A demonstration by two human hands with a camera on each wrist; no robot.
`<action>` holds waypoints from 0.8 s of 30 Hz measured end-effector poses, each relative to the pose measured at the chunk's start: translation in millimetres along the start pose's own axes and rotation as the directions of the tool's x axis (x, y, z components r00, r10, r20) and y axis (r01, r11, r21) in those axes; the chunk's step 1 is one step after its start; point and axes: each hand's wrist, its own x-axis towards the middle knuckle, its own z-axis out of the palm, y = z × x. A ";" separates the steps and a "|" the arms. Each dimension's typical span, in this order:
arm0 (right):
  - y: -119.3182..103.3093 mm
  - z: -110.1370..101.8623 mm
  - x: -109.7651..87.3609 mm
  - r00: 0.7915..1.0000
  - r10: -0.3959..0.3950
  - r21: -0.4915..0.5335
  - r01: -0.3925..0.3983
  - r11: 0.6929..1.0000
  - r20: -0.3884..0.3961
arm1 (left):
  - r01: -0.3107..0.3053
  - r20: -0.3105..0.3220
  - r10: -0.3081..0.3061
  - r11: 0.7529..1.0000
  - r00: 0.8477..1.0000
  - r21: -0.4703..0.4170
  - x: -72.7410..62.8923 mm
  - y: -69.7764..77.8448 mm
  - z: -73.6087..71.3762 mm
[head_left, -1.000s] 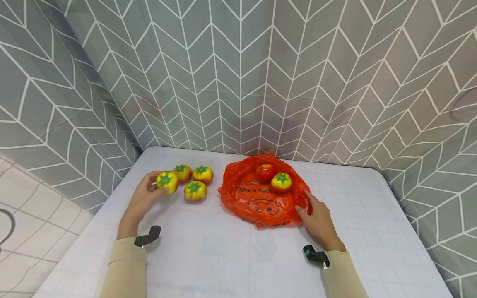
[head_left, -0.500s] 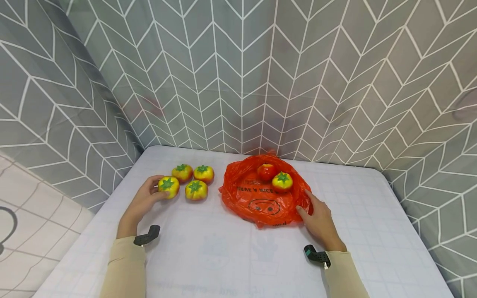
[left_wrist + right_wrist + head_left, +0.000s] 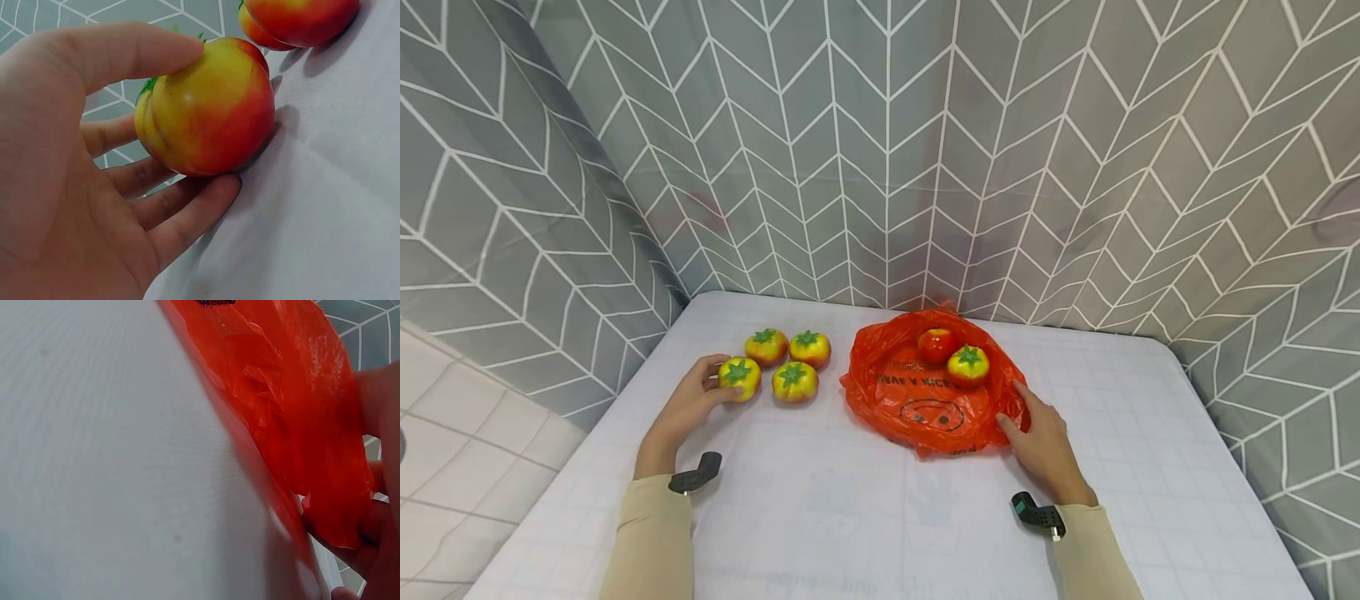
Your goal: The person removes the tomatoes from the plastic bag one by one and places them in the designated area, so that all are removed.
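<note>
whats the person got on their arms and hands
The left sleeve and right sleeve are long and plain beige. The left wrist device and right wrist device are black and angled; the right one has a small green patch. The left hand and right hand wear no gloves.

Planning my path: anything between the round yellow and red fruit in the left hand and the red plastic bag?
Yes: another round yellow and red fruit sits on the white table, directly between the held fruit and the bag.

Grey chevron-patterned curtains (image 3: 880,158) hang behind a white-covered table (image 3: 850,525)
</note>
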 end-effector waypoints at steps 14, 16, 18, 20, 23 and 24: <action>0.9 -0.4 0.0 1.000 -0.014 0.002 0.014 1.000 -0.007 | 0.015 0.002 -0.015 1.000 1.000 0.005 3.4 -0.2 2.4; 0.8 -0.7 -0.1 1.000 -0.011 0.002 0.011 1.000 -0.006 | 0.014 0.003 -0.014 1.000 1.000 0.010 3.7 -0.5 3.5; 0.4 -1.0 0.1 1.000 -0.007 0.005 0.007 1.000 -0.005 | 0.013 0.005 -0.013 1.000 1.000 0.011 3.3 -0.2 4.3; 0.1 -1.2 0.4 1.000 0.001 0.010 -0.001 1.000 -0.001 | 0.014 0.008 -0.014 1.000 1.000 0.012 2.7 -0.5 4.5; -0.7 -1.4 0.6 1.000 0.007 0.016 -0.007 1.000 0.007 | 0.015 0.007 -0.015 1.000 1.000 0.013 1.4 -1.0 4.4; -0.9 -1.6 0.6 1.000 0.007 0.017 -0.007 1.000 0.007 | 0.013 0.008 -0.014 1.000 1.000 0.014 1.1 -1.5 4.3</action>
